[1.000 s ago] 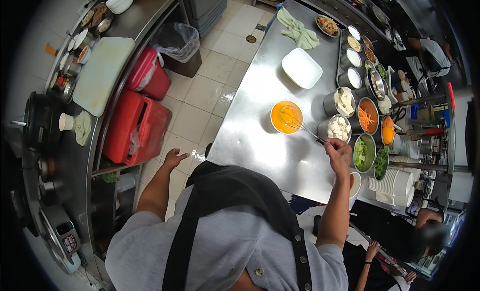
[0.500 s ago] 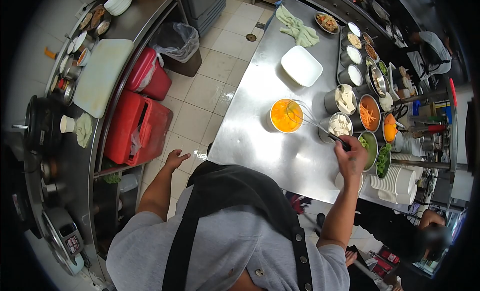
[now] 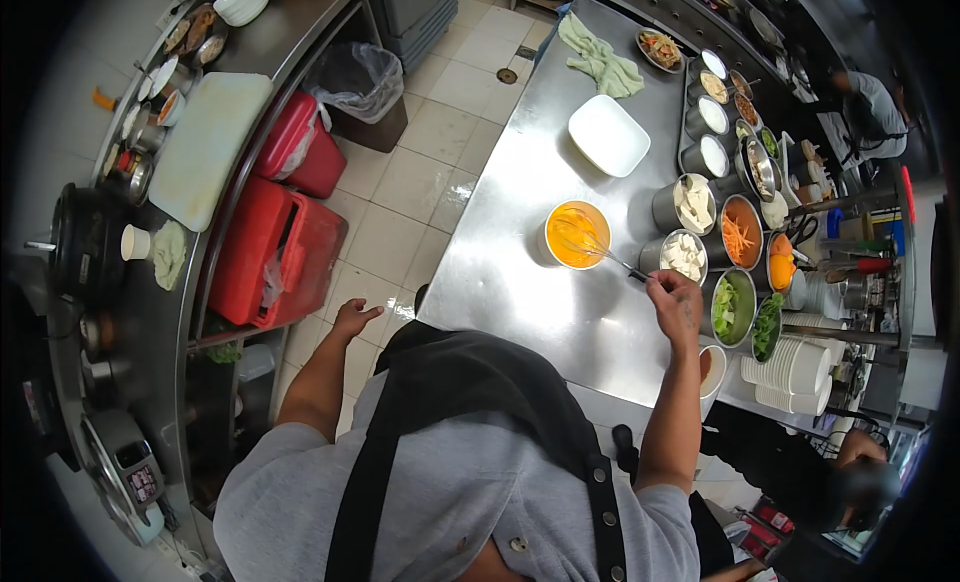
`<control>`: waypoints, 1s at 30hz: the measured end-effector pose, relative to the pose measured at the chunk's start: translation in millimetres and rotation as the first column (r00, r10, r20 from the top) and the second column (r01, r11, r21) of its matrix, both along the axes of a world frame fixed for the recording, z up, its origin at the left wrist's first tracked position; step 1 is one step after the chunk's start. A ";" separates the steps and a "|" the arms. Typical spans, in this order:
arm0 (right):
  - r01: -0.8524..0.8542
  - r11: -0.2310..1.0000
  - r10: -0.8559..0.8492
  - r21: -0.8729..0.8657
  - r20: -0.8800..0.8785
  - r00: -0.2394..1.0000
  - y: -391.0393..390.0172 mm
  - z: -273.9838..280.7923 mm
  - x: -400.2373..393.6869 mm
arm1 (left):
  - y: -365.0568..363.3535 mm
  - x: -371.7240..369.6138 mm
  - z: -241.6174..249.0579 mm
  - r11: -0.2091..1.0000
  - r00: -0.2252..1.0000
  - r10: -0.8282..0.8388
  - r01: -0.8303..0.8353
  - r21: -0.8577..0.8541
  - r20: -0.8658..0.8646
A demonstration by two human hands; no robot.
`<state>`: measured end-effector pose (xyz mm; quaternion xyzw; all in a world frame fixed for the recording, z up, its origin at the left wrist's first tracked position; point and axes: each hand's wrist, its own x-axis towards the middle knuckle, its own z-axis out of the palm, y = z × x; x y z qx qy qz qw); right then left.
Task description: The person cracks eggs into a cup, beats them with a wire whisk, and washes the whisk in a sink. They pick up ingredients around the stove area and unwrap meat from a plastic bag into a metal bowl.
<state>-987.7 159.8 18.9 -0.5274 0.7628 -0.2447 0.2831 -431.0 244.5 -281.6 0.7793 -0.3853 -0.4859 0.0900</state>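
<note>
My right hand [image 3: 677, 304] grips the dark handle of a wire whisk [image 3: 602, 250]. The whisk slants down to the left, its wires inside a white bowl [image 3: 549, 252] of orange-yellow liquid that looks like beaten egg [image 3: 572, 222]. That bowl rests on the steel table, left of the metal tubs. Off the table's left side, over the floor, my left hand [image 3: 355, 318] hangs with nothing in it, thumb and fingers apart. Behind the bowl lies a white square dish [image 3: 609, 136].
Along the table's right side stand tubs of white chunks [image 3: 684, 256], shredded carrot [image 3: 738, 232] and lettuce [image 3: 733, 307]. Stacked white containers [image 3: 793, 367] sit nearer. A green cloth [image 3: 600, 57] lies at the far end. Red bins [image 3: 275, 252] are left. Other people stand at right.
My right hand has moved left with the whisk, and its wires have gone from the bowl's right rim down into the orange-yellow liquid. My left hand stays much the same.
</note>
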 end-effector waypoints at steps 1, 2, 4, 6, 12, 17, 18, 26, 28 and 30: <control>0.014 1.000 -0.015 0.011 0.097 0.995 1.5 -2.5 -8.0 | 0.8 -1.5 0.9 1.000 1.000 0.004 -0.004 0.008 -0.004; 0.023 1.000 -0.023 0.003 0.130 0.991 4.2 -2.7 -15.2 | 1.6 -2.4 2.2 1.000 1.000 0.008 -0.008 0.015 -0.008; 0.042 0.999 -0.039 -0.013 0.197 0.980 7.9 7.5 -20.6 | 1.7 -4.0 5.6 1.000 1.000 0.007 -0.006 0.025 -0.010; 0.057 0.996 -0.044 -0.064 0.185 0.982 11.3 18.1 -23.9 | 2.0 -5.2 7.8 1.000 1.000 -0.003 0.003 0.030 -0.009; 0.029 0.982 -0.053 -0.189 -0.125 0.991 15.9 76.4 -4.7 | 0.3 0.9 -8.3 1.000 1.000 -0.004 0.004 0.003 -0.028; -0.414 0.877 0.112 -0.245 -0.733 0.671 0.8 81.0 29.6 | -5.7 -6.6 4.7 1.000 0.999 -0.013 0.013 0.010 -0.033; -0.458 0.866 0.139 -0.199 -0.785 0.604 -3.5 74.4 33.1 | -6.3 -8.0 6.0 1.000 0.999 -0.017 0.018 0.017 -0.031; -0.164 0.972 0.229 0.168 -0.524 0.820 -18.4 55.9 46.1 | 0.2 -2.9 -3.2 1.000 0.999 0.009 -0.009 0.000 -0.033; -0.143 0.981 0.184 0.132 -0.390 0.902 -17.6 43.1 24.9 | 1.3 -2.7 -2.7 1.000 0.999 0.015 -0.015 0.009 -0.032; -0.120 0.986 0.145 0.119 -0.232 0.962 -14.9 27.2 -1.5 | 3.5 -3.5 2.4 0.999 0.999 0.026 -0.025 0.022 -0.033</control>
